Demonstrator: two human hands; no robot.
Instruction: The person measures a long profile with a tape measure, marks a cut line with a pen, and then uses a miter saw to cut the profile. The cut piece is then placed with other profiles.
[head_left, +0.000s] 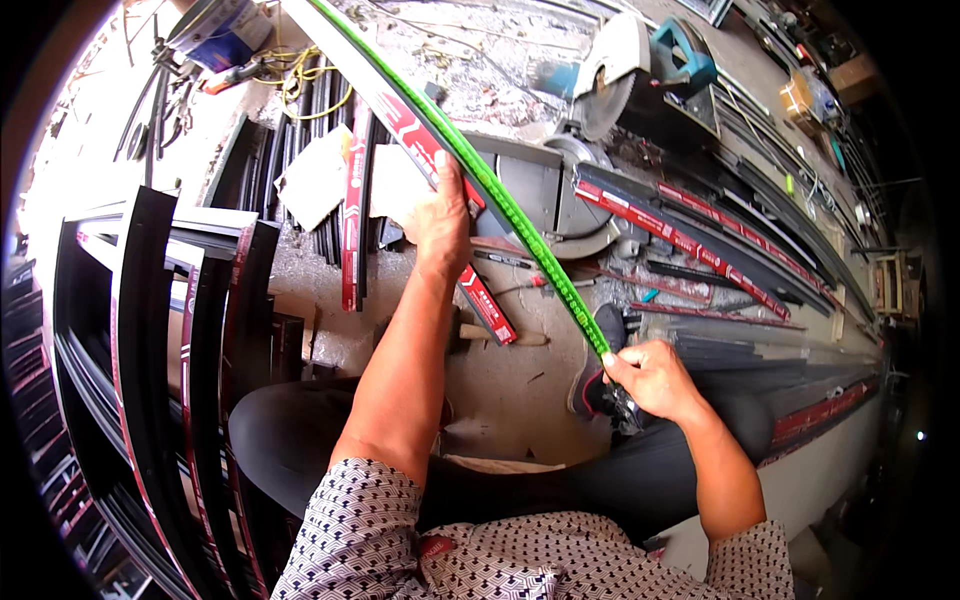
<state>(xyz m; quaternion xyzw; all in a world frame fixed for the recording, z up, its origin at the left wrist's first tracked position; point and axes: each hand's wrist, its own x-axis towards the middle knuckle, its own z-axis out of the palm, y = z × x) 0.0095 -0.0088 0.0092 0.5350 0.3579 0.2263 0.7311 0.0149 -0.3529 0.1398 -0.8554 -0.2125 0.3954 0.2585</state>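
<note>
A bright green tape measure [521, 228] is stretched diagonally from the upper left down to my right hand [652, 378]. My right hand is closed on its lower end, and a dark, shiny part shows just below the fingers. Alongside the tape lies a long profile strip [408, 125] with a white face and a red printed film. My left hand [441, 222] is wrapped round this strip, its thumb up against the edge of the tape. The left fingers are partly hidden beneath the strip. Under it, a short red-labelled dark offcut [487, 306] lies on the floor.
A miter saw [620, 80] with a bare round blade stands ahead. Dark profiles [690, 235] with red film lie to the right; more profiles [150, 330] stand stacked at left. A hammer [503, 334], a yellow cord [300, 85] and a bucket [222, 35] are also around.
</note>
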